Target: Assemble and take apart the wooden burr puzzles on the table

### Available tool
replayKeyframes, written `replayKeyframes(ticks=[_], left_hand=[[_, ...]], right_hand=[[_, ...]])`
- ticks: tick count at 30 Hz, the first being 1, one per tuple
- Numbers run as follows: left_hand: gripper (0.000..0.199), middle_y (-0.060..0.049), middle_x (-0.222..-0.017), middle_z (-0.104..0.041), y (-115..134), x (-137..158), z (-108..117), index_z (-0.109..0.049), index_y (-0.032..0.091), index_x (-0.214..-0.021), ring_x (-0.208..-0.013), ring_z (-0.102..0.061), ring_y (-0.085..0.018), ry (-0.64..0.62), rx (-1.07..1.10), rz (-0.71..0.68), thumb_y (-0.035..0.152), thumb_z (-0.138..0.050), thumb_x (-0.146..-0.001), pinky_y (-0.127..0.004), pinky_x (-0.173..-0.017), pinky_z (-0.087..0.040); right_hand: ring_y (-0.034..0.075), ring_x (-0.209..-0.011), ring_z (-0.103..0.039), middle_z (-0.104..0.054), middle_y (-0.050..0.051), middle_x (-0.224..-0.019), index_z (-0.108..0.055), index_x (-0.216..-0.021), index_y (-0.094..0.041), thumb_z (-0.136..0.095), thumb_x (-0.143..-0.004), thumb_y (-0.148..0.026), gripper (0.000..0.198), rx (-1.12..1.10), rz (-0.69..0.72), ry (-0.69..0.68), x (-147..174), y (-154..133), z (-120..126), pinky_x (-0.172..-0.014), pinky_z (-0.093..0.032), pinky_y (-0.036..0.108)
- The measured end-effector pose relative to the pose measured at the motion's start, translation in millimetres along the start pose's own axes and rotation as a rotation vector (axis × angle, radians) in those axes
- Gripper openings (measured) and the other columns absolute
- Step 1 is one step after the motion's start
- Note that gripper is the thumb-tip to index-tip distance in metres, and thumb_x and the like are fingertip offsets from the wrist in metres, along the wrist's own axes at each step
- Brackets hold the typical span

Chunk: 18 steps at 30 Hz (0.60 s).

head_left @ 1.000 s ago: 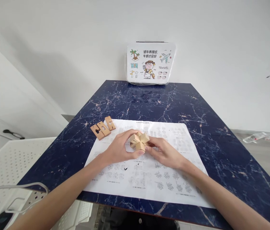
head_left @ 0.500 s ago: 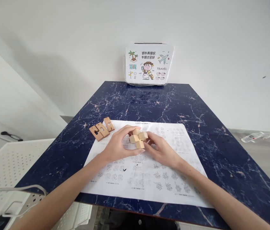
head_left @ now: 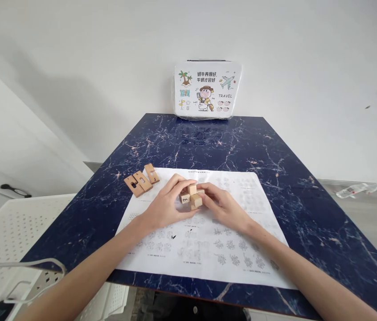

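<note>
A pale wooden interlocking puzzle [head_left: 191, 191], made of several square-ended pieces, is held between both hands above the sheet. One end on its left carries the number 3. My left hand [head_left: 168, 200] grips it from the left, thumb below and fingers at the top. From the right, my right hand [head_left: 223, 205] closes its thumb and fingers on the puzzle; part of that grip is hidden. Beneath lies a white instruction sheet [head_left: 235, 272] printed with small diagrams. Left of my left hand rest three darker, notched wooden pieces [head_left: 141, 180] with numbers on them.
The dark blue marbled table [head_left: 188, 154] reaches back to the wall. A white cartoon-printed case [head_left: 208, 91] stands at its far edge. White perforated shelving [head_left: 11, 232] with a cable [head_left: 24, 263] is at the left. A plastic bottle [head_left: 358, 190] lies on the floor at right.
The puzzle has been turned in the hands, so the end marked 3 now faces me. My right thumb has come onto its near right side.
</note>
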<state>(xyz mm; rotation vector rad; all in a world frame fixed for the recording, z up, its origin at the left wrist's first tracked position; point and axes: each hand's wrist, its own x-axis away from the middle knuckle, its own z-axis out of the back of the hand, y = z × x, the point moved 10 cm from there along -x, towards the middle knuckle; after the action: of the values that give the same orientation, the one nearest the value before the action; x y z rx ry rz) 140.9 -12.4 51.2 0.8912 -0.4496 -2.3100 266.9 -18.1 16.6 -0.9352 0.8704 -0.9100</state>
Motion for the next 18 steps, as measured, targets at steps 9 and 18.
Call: replayKeyframes(ticks=[9,18], left_hand=[[0.061,-0.006,-0.115,-0.069,5,-3,12,-0.056,0.026,-0.133,-0.1,-0.068,-0.024,0.073,0.053,-0.024,0.042,-0.085,-0.082,-0.042,-0.091,-0.057],[0.053,-0.005,-0.112,-0.056,-10,1,-3,-0.055,0.025,-0.13,-0.09,-0.062,-0.019,0.004,-0.032,0.061,0.039,-0.082,-0.086,-0.036,-0.078,-0.057]], right_hand=[[0.022,-0.094,-0.068,-0.071,0.01,-0.11,-0.057,-0.126,-0.022,-0.04,-0.11,-0.039,0.029,0.057,0.02,0.079,2,-2,5,-0.087,-0.054,0.041],[0.023,-0.092,-0.063,-0.066,0.01,-0.106,-0.055,-0.119,-0.022,-0.057,-0.103,-0.039,0.023,0.409,0.287,0.157,10,-30,6,-0.08,-0.052,0.039]])
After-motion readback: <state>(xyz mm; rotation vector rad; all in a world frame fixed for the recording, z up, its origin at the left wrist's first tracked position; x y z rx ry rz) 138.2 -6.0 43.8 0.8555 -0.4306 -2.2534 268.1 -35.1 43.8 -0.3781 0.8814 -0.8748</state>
